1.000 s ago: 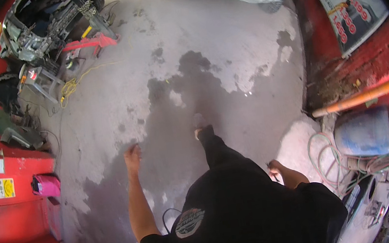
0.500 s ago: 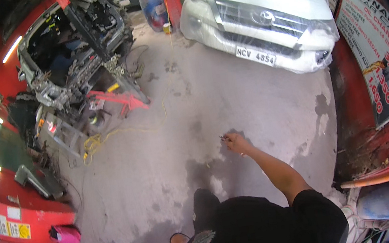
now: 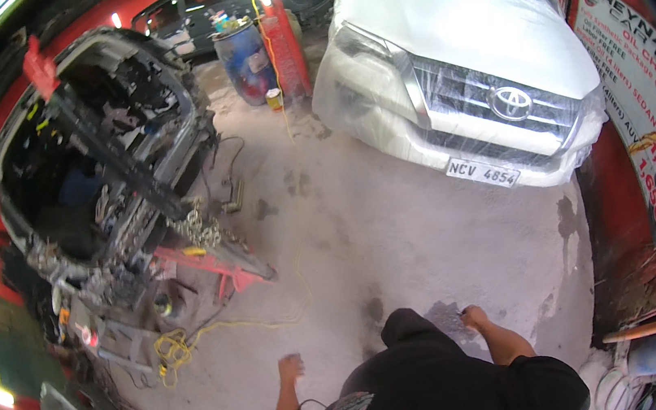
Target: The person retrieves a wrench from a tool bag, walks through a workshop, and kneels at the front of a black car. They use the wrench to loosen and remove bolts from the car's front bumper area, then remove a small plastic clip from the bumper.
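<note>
My left hand (image 3: 291,367) hangs over the concrete floor, away from any object; motion blurs its fingers, so their state does not show. On the other side, my right hand (image 3: 475,318) is held low, close to my body, with its fingers curled closed. A tiny dark thing seems to poke out at its fingertips, too small to name. A white car (image 3: 449,120) wrapped in clear plastic film stands ahead to the right.
A stripped car body (image 3: 26,217) stands at left, with a red-footed metal post (image 3: 111,141) before it. A yellow cable (image 3: 174,351) lies coiled near a grey step stool (image 3: 128,344). Further back are a blue drum (image 3: 245,63), a red pillar (image 3: 285,38) and a dark car (image 3: 198,12).
My right hand has drawn back toward my body. My left hand has come into view. The view has shifted, so both cars appear larger and lower.
</note>
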`<move>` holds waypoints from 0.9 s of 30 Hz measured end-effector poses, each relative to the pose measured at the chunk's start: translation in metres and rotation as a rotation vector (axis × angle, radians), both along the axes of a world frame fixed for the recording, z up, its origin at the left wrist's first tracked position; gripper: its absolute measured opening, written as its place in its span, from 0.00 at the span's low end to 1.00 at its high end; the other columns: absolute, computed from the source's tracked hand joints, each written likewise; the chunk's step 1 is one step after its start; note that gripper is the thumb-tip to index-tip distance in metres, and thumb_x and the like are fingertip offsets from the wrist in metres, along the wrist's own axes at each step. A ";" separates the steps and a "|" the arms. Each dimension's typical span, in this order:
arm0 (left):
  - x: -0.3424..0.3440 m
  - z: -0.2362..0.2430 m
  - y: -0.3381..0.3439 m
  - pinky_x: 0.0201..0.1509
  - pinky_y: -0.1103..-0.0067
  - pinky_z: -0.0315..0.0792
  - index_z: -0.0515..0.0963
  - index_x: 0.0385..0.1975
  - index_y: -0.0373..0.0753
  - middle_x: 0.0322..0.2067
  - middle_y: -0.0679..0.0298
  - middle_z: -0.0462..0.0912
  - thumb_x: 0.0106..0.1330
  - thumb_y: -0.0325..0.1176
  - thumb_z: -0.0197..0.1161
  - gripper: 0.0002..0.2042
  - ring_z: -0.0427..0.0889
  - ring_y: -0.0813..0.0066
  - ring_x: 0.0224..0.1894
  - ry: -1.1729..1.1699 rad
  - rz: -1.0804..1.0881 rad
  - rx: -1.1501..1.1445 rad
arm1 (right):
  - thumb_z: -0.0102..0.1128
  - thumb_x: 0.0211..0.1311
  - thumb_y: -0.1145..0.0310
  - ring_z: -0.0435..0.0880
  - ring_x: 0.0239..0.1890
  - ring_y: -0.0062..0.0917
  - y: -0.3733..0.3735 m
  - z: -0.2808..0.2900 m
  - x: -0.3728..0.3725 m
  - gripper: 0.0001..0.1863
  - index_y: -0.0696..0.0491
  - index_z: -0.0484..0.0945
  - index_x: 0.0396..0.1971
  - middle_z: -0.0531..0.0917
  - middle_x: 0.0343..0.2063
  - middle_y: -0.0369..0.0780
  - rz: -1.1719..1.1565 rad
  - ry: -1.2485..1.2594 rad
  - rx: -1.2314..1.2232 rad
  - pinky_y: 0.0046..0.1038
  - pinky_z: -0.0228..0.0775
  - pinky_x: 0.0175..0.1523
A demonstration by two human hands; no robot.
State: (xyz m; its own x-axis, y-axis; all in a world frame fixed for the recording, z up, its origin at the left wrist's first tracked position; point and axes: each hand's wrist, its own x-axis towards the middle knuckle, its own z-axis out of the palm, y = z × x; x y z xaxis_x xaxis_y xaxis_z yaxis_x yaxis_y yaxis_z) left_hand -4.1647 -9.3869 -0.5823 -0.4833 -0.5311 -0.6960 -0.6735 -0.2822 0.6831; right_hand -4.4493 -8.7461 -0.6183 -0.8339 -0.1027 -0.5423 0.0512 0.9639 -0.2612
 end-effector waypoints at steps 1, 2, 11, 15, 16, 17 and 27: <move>-0.057 0.017 -0.039 0.24 0.72 0.78 0.85 0.43 0.35 0.28 0.60 0.84 0.71 0.37 0.63 0.12 0.82 0.69 0.23 0.026 -0.057 -0.085 | 0.61 0.54 0.60 0.89 0.42 0.51 -0.011 0.008 -0.019 0.18 0.53 0.91 0.39 0.89 0.39 0.53 -0.026 -0.003 -0.008 0.45 0.82 0.49; -0.112 0.034 -0.073 0.24 0.73 0.78 0.84 0.45 0.34 0.28 0.61 0.84 0.71 0.37 0.63 0.12 0.82 0.71 0.23 0.050 -0.107 -0.181 | 0.61 0.54 0.60 0.89 0.43 0.51 -0.025 0.012 -0.038 0.18 0.53 0.91 0.39 0.89 0.40 0.53 -0.049 -0.030 0.010 0.45 0.82 0.50; -0.414 0.022 -0.222 0.22 0.77 0.74 0.83 0.42 0.37 0.25 0.65 0.81 0.71 0.32 0.62 0.07 0.80 0.75 0.22 0.143 -0.095 0.047 | 0.61 0.51 0.65 0.90 0.39 0.47 -0.246 -0.064 -0.324 0.14 0.53 0.91 0.34 0.89 0.34 0.51 0.108 -0.245 -0.032 0.42 0.83 0.47; -0.452 0.005 -0.247 0.33 0.68 0.79 0.83 0.41 0.39 0.35 0.64 0.86 0.70 0.37 0.61 0.09 0.85 0.68 0.32 0.083 -1.042 -0.226 | 0.68 0.40 0.66 0.89 0.28 0.40 -0.396 -0.056 -0.525 0.07 0.51 0.88 0.22 0.88 0.26 0.47 0.827 -0.216 0.141 0.42 0.79 0.33; -0.463 0.003 -0.255 0.37 0.70 0.80 0.83 0.43 0.38 0.36 0.63 0.87 0.67 0.37 0.63 0.11 0.86 0.68 0.34 0.105 -1.006 -0.293 | 0.64 0.46 0.67 0.88 0.25 0.37 -0.438 -0.036 -0.573 0.06 0.52 0.86 0.20 0.87 0.24 0.46 0.893 -0.098 0.097 0.40 0.79 0.30; -0.475 -0.002 -0.264 0.40 0.72 0.81 0.84 0.45 0.36 0.37 0.63 0.88 0.65 0.37 0.65 0.14 0.86 0.69 0.36 0.054 -1.024 -0.360 | 0.59 0.55 0.69 0.88 0.23 0.35 -0.481 -0.013 -0.617 0.08 0.52 0.86 0.24 0.87 0.23 0.46 0.543 -0.198 -0.118 0.38 0.79 0.28; -0.745 -0.075 -0.503 0.29 0.65 0.74 0.81 0.37 0.33 0.29 0.56 0.82 0.69 0.39 0.62 0.13 0.80 0.63 0.25 -0.131 -0.556 -0.134 | 0.65 0.65 0.59 0.87 0.24 0.36 -0.782 0.070 -0.875 0.16 0.55 0.85 0.45 0.87 0.25 0.46 0.093 -0.096 -0.533 0.40 0.81 0.31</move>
